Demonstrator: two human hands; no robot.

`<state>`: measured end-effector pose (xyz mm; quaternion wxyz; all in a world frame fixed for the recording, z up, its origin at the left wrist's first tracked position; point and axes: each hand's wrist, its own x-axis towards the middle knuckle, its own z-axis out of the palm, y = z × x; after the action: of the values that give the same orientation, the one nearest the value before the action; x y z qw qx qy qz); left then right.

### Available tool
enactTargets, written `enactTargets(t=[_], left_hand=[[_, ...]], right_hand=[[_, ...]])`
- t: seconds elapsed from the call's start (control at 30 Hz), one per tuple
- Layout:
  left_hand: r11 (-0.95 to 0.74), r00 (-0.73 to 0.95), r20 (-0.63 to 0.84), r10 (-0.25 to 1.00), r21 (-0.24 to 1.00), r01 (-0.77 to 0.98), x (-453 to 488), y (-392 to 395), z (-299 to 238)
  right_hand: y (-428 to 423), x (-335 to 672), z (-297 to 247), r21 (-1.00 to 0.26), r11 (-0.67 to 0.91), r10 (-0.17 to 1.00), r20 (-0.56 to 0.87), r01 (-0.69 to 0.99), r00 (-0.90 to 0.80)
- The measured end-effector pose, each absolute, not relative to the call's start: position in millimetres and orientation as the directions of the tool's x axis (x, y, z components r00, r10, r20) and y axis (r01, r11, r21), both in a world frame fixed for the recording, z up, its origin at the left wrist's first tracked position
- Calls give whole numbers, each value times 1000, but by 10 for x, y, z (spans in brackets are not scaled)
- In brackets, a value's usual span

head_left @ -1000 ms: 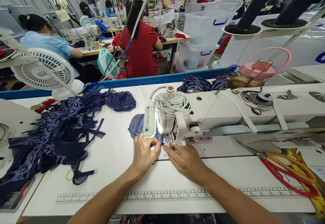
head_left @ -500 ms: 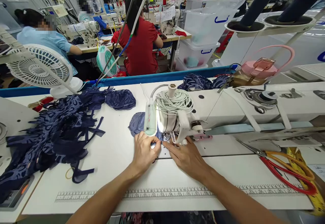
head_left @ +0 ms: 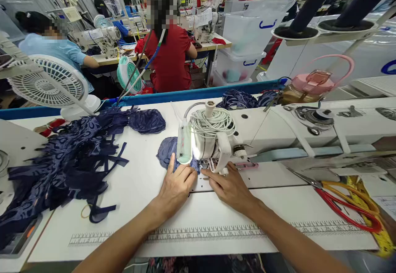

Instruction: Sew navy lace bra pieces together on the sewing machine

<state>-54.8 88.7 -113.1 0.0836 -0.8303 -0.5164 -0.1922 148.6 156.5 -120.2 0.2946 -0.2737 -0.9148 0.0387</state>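
Note:
A navy lace piece [head_left: 165,151] lies under the head of a white sewing machine [head_left: 278,135]. My left hand [head_left: 175,186] rests flat on the near edge of that piece, fingers stretched out toward the needle. My right hand [head_left: 230,186] lies on the machine bed just right of the presser foot [head_left: 206,165], fingers extended and pressed on the fabric edge. The cloth directly under the needle is mostly hidden by the small lamp [head_left: 184,145] and my fingers.
A heap of navy lace pieces [head_left: 71,161] covers the table's left side. Red-handled scissors [head_left: 343,201] lie at the right. A white fan [head_left: 46,85] stands at the back left, a pink-lidded bottle [head_left: 309,87] behind the machine. Other people sew at tables beyond.
My left hand has flattened, its fingers now stretched forward onto the lace piece. My right hand has edged slightly closer to the presser foot.

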Motion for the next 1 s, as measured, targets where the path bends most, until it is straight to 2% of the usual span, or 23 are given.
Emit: enactTargets(t=[0.17, 0.3, 0.37, 0.47, 0.6, 1.0], left_hand=[[-432, 360, 438, 824, 73, 899, -521, 850, -1138], [-463, 378, 386, 841, 155, 873, -598, 863, -1077], [-489, 409, 377, 831, 146, 860, -635, 876, -1050], [-517, 454, 408, 792, 53, 854, -638, 870, -1037], [-481, 440, 432, 787, -16, 876, -578, 845, -1067], [-429, 382, 362, 850, 54, 902, -603, 1013, -1136]], right_hand=[[1563, 1472, -1203, -141, 866, 481, 495, 479, -723], [1557, 1455, -1206, -97, 861, 476, 497, 499, -725], [1555, 1474, -1178, -109, 861, 485, 474, 497, -735], [1561, 1550, -1083, -145, 851, 515, 416, 505, -749], [1604, 1670, -1017, -175, 801, 588, 407, 572, -699], [1680, 1651, -1245, -263, 770, 632, 445, 582, -635]])
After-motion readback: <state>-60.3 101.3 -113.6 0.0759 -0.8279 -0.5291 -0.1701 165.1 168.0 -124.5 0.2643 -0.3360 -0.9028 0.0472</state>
